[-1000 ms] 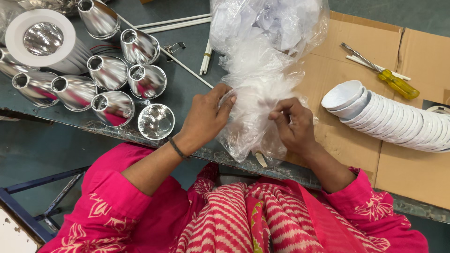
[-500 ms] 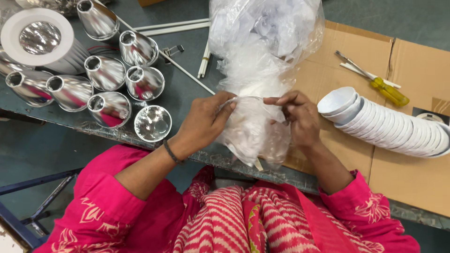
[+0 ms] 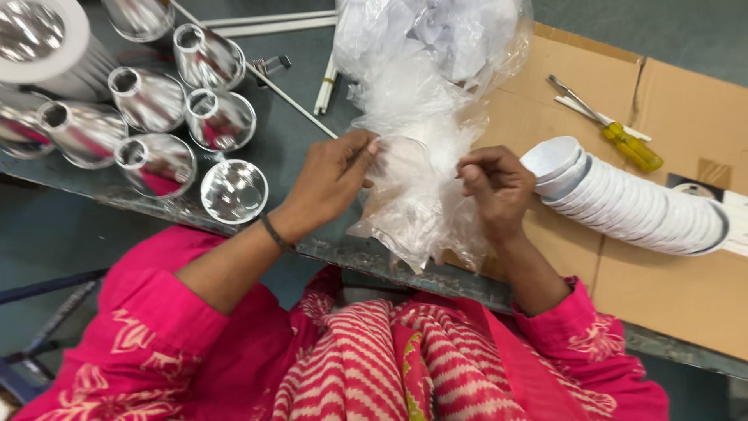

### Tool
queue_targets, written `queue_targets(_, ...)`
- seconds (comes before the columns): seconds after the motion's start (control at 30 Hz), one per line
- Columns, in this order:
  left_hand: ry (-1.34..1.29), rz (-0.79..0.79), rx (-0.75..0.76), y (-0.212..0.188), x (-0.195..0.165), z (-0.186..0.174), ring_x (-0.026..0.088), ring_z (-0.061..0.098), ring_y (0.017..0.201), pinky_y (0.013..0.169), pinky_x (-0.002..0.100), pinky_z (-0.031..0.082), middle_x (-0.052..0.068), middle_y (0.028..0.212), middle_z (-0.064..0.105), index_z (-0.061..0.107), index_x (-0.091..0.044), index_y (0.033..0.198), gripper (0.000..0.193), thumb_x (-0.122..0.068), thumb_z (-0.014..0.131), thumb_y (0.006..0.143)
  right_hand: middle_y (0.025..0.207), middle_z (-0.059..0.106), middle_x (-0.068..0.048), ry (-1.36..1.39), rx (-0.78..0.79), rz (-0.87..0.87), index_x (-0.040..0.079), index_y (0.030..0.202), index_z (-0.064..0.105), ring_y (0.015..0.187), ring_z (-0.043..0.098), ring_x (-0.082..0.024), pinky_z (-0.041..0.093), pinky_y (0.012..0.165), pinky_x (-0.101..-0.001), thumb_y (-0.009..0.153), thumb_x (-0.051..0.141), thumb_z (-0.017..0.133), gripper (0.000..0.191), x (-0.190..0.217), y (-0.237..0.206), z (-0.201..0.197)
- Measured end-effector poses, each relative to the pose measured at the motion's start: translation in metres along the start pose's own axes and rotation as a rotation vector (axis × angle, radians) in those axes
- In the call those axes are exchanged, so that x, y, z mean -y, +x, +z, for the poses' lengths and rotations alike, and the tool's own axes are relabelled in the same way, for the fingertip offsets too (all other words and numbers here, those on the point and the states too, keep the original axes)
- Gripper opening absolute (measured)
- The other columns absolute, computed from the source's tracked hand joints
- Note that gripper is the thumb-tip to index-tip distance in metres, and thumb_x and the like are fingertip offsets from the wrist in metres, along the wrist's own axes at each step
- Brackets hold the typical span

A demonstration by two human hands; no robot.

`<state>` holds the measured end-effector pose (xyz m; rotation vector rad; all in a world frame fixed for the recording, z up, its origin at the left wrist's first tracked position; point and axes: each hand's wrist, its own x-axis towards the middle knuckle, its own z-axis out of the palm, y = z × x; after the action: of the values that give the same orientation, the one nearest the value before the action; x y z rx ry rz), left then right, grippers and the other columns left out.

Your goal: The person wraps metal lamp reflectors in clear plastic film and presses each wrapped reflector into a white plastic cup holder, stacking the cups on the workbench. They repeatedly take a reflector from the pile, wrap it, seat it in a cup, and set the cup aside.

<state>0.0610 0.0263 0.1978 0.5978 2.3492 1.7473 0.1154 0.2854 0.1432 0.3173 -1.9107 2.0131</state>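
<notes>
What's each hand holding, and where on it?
Both grip the clear plastic bag: left hand pinches the film at its left side, right hand at its right side, mid-height.

The clear plastic bag (image 3: 425, 117) is thin, crinkled film, glossy where light catches it, and it is pinched between the left hand (image 3: 331, 175) and the right hand (image 3: 495, 187). At ten o'clock from it, the cone-shaped reflectors (image 3: 156, 117) are mirror-bright polished metal. At three o'clock, the stacked white rings (image 3: 631, 206) look like smooth matt plastic, lying on dull brown corrugated cardboard (image 3: 686, 304), and the screwdriver (image 3: 615, 136) has a translucent yellow plastic handle.
</notes>
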Motion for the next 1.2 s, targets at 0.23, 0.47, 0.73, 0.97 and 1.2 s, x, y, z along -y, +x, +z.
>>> queue_targets(0.23,-0.184,-0.022,-0.059,0.002,-0.001,-0.006,0.008,0.073,0.073,0.053,0.024,0.062,0.007,0.081,0.073,0.066,0.003,0.096,0.026,-0.022,0.073,0.094,0.087,0.069,0.0,-0.048,-0.029,0.245,0.004,0.101,0.069,0.076,0.06,-0.004,0.045,0.068,-0.0191,0.103,0.012,0.071,0.008,-0.011,0.007,0.005)
queue_targets(0.47,0.265,0.246,-0.121,0.005,-0.004,-0.019,0.01,0.062,0.063,0.055,0.027,0.048,0.006,0.073,0.067,0.063,-0.003,0.08,0.032,-0.024,0.076,0.099,0.08,0.066,0.0,0.084,-0.063,0.366,0.005,0.104,0.066,0.066,0.055,-0.005,0.04,0.06,-0.0193,0.108,0.027,0.064,0.022,-0.026,0.009,0.003)
queue_targets(0.73,-0.152,0.055,0.084,0.034,-0.008,-0.027,0.008,0.064,0.058,0.048,0.023,0.05,0.006,0.078,0.071,0.058,-0.004,0.093,0.031,-0.032,0.065,0.106,0.093,0.071,-0.001,0.131,-0.078,0.41,0.007,0.119,0.062,0.061,0.053,-0.005,0.039,0.056,-0.0178,0.106,0.018,0.058,0.017,-0.014,0.01,0.012)
queue_targets(0.97,-0.177,-0.082,0.095,0.037,-0.02,-0.022,0.012,0.075,0.063,0.047,0.025,0.052,0.01,0.085,0.073,0.051,-0.005,0.115,0.036,-0.038,0.058,0.104,0.114,0.065,-0.008,-0.456,0.151,0.231,0.012,0.152,0.035,0.07,0.054,-0.01,0.046,0.062,-0.0257,0.085,0.013,0.082,0.082,0.013,0.002,0.022)
queue_targets(1.2,0.434,-0.079,0.274,0.032,0.016,-0.047,0.025,0.07,0.086,0.075,0.035,0.056,0.012,0.109,0.072,0.051,-0.008,0.141,0.087,-0.036,0.089,0.068,0.105,0.065,-0.008,-0.614,0.252,0.284,0.02,0.159,0.023,0.075,0.062,-0.018,0.054,0.071,-0.0341,0.079,0.004,0.072,0.095,0.014,0.007,0.021)
